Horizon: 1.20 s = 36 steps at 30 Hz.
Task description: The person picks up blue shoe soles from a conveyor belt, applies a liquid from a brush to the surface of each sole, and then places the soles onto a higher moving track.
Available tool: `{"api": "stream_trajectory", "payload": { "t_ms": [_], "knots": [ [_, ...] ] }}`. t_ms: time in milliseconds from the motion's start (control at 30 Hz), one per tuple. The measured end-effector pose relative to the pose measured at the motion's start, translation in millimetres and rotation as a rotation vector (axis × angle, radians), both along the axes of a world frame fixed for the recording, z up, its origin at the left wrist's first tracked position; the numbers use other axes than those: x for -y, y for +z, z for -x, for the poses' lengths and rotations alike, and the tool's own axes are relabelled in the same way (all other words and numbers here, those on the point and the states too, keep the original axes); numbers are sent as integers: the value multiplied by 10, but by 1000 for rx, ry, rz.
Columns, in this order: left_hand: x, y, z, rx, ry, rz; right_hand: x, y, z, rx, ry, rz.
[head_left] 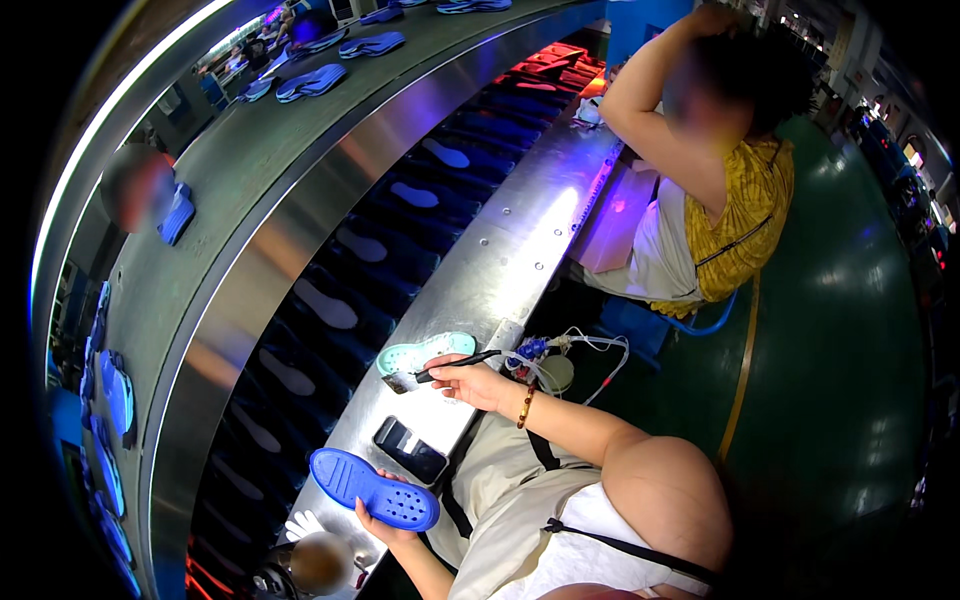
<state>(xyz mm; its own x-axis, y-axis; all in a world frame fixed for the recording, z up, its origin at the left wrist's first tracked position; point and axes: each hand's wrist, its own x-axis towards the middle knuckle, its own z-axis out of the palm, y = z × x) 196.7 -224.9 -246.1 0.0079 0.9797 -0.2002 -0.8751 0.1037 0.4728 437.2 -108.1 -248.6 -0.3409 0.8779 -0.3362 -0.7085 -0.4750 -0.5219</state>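
My left hand grips a blue shoe sole by its near edge, holding it above the metal bench. The sole's perforated end points toward my lap. Fingers closed, my right hand holds a black-handled brush with a pale tube running from its back end. The brush head is beside a mint-green sole that lies on the bench; whether they touch, I cannot tell. A dark-screened smartphone rests on the bench between my two hands.
Beyond the metal bench, a dark conveyor carries pale insole-shaped pieces. Blue soles sit on a raised green belt. A white glove lies at the near left. Another person in yellow sits farther along on the right.
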Motion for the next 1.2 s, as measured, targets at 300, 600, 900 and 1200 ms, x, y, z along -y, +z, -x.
{"api": "stream_trajectory", "payload": {
  "t_ms": [300, 600, 900, 1200],
  "knots": [
    [1, -8, 9, 24, 21, 24, -9, 31, -1, 43, 31, -13],
    [-17, 9, 9, 32, 1, 9, -10, 33, -31, 34, 9, -19],
    [-7, 17, 14, 9, -25, -5, -10, 31, -9, 39, 20, -8],
    [-15, 32, -17, 34, 15, 45, -9, -6, -1, 33, 18, 4]
  ]
}}
